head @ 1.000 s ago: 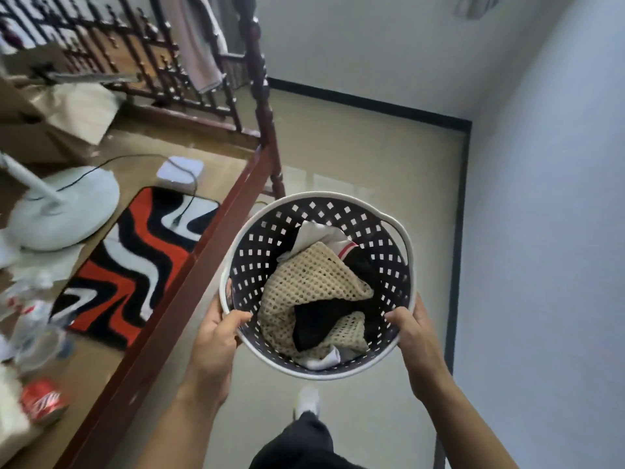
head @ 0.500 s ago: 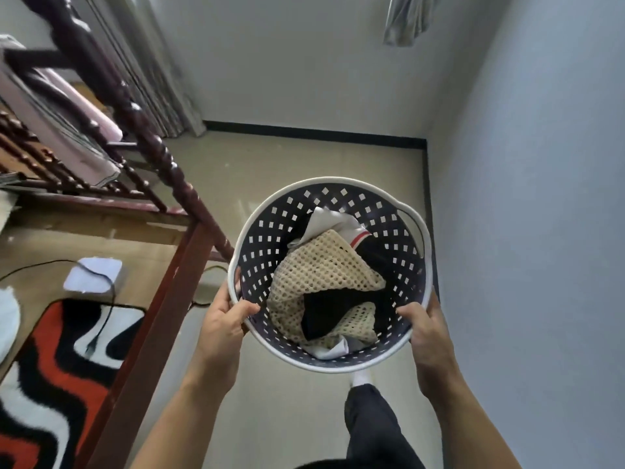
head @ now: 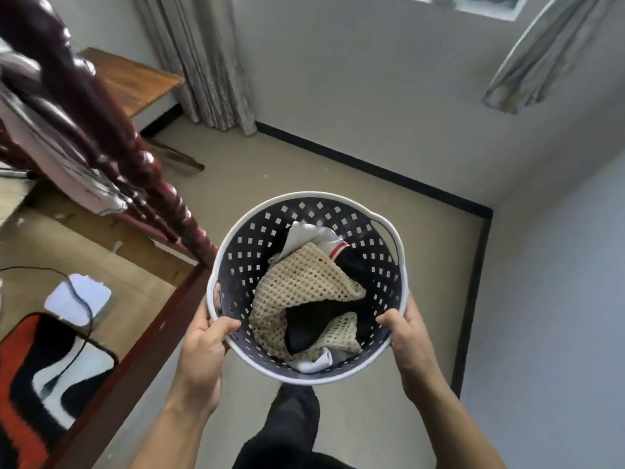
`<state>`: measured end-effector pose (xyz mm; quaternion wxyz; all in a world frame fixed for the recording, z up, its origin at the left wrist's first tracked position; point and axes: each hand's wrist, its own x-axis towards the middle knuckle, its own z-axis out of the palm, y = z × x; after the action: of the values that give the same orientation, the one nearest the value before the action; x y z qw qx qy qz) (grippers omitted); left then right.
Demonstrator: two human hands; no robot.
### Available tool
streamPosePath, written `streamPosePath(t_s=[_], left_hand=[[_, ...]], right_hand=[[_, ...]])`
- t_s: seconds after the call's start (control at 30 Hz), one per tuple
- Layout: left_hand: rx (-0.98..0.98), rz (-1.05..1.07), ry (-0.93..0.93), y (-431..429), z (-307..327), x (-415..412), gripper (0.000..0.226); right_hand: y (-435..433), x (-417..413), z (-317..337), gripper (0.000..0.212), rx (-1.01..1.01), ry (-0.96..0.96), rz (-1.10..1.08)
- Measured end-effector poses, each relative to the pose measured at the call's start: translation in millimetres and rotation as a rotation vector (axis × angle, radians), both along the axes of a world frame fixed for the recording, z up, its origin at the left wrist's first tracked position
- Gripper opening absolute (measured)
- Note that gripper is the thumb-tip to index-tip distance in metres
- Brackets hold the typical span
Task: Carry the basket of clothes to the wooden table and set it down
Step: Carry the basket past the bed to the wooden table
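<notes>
Basket (head: 389,275) of clothes (head: 304,292), round (no long axis), mouth upward, left hand (head: 206,346) and right hand (head: 411,336) grip clamped on rim

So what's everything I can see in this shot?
basket: one, dark with white rim, held mid-air at centre
clothes: several, beige mesh, black, white, inside basket
table: one, brown wood, upper left by curtain
curtains: two, grey, along far wall
post: one, dark red turned wood, left
rug: one, red, black, white, lower left
pad: one, white, with black cable, left
left hand: gripping basket rim
right hand: gripping basket rim
leg: one, dark trousers, below basket
</notes>
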<state>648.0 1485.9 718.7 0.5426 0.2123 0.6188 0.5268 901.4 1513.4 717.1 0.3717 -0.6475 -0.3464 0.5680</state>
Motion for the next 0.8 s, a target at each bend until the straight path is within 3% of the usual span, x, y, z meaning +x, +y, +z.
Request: streamPosePath(t_s=[0.47,0.63,0.8], left_hand=[[0.085,-0.146,0.066,355,25,-15,0.060],[0.059,-0.045,0.118,456,5,-20,0.062],[-0.030,0.150,0.122,534,4,-42,0.061]], right_hand=[[314,-9,14,0.065,0.079,0.043,-0.188],[442,-15,-16,0.069,0.085,0.067,-0.095],[579,-43,-24,0.069,0.033,0.080,0.132]])
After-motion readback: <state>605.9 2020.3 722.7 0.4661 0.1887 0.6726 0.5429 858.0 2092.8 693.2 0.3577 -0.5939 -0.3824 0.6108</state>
